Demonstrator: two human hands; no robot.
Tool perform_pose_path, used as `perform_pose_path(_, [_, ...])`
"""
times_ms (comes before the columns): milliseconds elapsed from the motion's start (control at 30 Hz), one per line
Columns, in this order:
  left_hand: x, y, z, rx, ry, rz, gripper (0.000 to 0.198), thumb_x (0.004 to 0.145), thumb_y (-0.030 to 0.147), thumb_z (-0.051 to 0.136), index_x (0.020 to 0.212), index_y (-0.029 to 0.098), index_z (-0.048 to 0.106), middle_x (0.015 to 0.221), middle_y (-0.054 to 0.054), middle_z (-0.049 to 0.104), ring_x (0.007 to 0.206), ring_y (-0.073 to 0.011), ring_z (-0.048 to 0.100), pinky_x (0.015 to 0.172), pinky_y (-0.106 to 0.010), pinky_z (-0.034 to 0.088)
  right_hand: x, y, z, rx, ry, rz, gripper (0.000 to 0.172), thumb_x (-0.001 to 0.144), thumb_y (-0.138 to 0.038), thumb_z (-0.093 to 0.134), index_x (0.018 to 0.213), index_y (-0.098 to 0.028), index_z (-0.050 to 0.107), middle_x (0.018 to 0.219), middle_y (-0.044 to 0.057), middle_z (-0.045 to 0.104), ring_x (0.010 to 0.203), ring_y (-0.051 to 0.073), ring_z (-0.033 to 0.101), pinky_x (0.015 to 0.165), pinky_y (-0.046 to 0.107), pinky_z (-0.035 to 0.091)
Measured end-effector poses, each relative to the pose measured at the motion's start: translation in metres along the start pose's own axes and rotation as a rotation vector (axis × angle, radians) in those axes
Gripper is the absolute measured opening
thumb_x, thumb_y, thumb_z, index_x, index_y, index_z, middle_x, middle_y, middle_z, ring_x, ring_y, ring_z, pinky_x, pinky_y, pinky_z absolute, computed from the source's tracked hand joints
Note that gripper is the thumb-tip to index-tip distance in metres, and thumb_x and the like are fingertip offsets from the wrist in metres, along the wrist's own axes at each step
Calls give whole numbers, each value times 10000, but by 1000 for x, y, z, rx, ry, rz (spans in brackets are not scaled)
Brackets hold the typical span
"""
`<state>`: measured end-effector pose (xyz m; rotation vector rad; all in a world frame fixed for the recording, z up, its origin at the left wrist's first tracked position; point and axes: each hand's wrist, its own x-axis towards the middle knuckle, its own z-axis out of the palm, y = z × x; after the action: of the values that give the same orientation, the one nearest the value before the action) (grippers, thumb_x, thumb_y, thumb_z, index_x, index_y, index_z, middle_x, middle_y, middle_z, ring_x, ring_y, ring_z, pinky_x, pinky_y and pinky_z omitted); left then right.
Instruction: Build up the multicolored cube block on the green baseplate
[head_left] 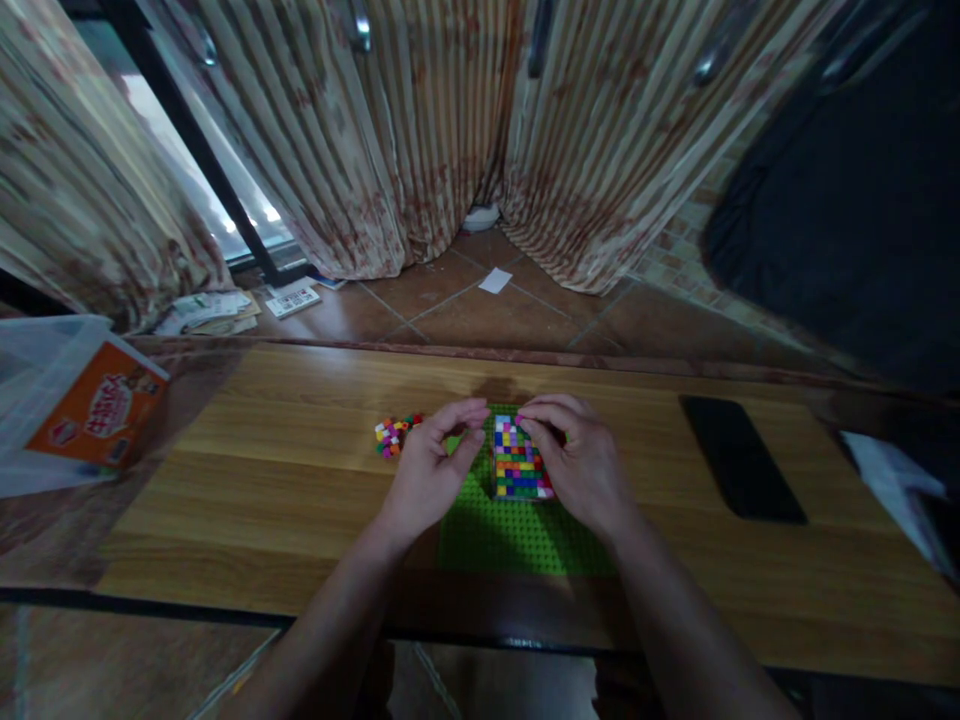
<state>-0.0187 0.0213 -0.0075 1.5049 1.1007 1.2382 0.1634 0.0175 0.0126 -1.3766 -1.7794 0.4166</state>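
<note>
On a green studded baseplate (487, 540) stands a block of small bricks (517, 465) in rows of many colours. My right hand (589, 460) is at the block's far right, thumb and forefinger closed on a small magenta brick (519, 420) near its top rows. My left hand (435, 465) hovers over the baseplate's left side, with thumb and fingers apart and nothing seen between them. Left of that hand lies a loose pile of coloured bricks (391, 437), which it partly hides. My right fingers cover part of the block's right side.
A black flat slab (742, 458) lies on the wooden table (285, 480) at the right. Off the left end is a clear plastic bin (52, 340) with an orange package (101, 405). Curtains (420, 150) hang beyond the table, and papers (206, 312) lie on the floor.
</note>
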Motion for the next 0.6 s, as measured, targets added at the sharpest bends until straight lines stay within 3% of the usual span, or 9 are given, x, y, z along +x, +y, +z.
perform_pose_path(600, [-2,0,7,-4,-26,23,310,856,194,624,1164,202,660,1069,-61,743,986,-182,697,945,-345,547,5,-3,2,148,-96,141,179,886,-326,585,839,-238,734,872,21,722,837,190,655,788,344,494])
